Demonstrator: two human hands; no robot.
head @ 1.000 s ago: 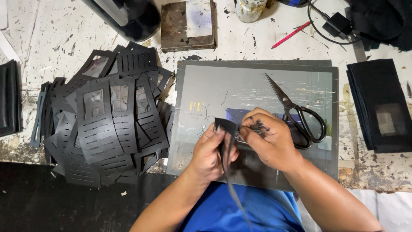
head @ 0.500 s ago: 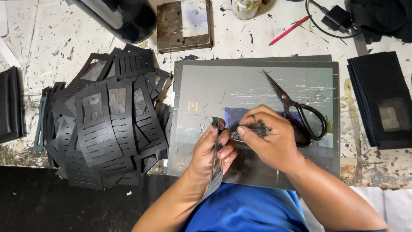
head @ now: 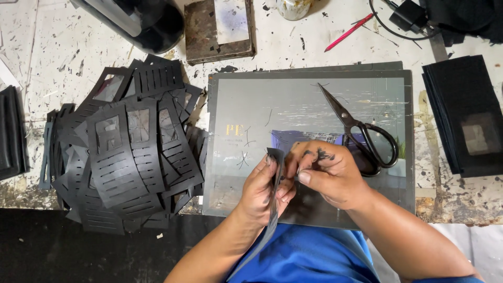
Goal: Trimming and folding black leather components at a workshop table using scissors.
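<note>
Left hand [head: 262,191] pinches a thin black strip [head: 274,181], fingers closed on it near its upper end; strip stands on edge and runs down toward the blue shirt [head: 309,259]. Right hand [head: 327,175] sits just beside, thumb and forefinger pressed together at the strip's top, black smudges on the knuckles. Whether the right fingers actually clamp the strip or a scrap of it: cannot tell, fingertips overlap.

Both hands hover over the near edge of a grey cutting board [head: 251,105] with thin black offcuts lying on it. Black-handled scissors [head: 361,131] rest on the board just past the right hand, blades shut, tips pointing away.

Left of the board: a loose heap of black die-cut slotted sheets [head: 126,152]. Right of it: a neat stack of black sheets [head: 463,115]. Far side of the paint-flecked table [head: 42,52]: a rusty metal block [head: 217,29], a red pencil [head: 348,32].
</note>
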